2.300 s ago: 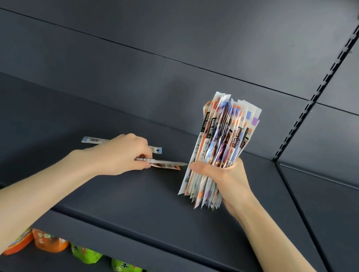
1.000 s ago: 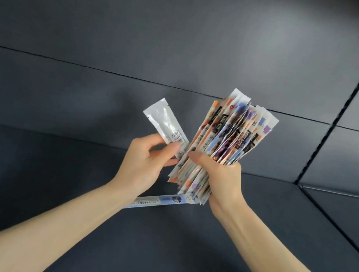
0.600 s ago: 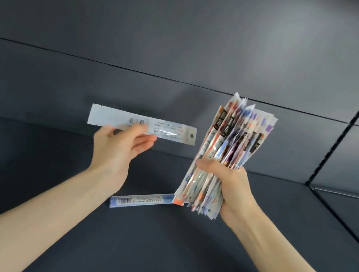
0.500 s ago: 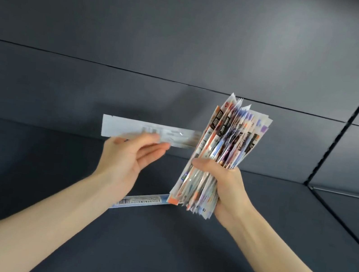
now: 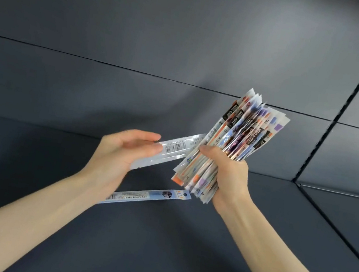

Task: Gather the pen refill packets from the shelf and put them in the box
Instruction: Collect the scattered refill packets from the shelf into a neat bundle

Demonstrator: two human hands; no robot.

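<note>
My right hand (image 5: 230, 175) grips a thick bundle of pen refill packets (image 5: 240, 136), held upright and tilted right above the dark shelf (image 5: 154, 250). My left hand (image 5: 120, 154) holds a single white packet with a barcode (image 5: 176, 149) between thumb and fingers; its right end reaches behind the bundle's left side. One blue refill packet (image 5: 151, 196) lies flat on the shelf below both hands, partly hidden by my left wrist. No box is in view.
The dark back panel (image 5: 139, 58) of the shelving rises behind the hands. A slotted upright post (image 5: 330, 135) stands at the right, with another shelf section (image 5: 351, 212) beyond it.
My left hand has brought the white packet rightward and tilted it until its end slid in behind the bundle. The blue packet stays on the shelf.
</note>
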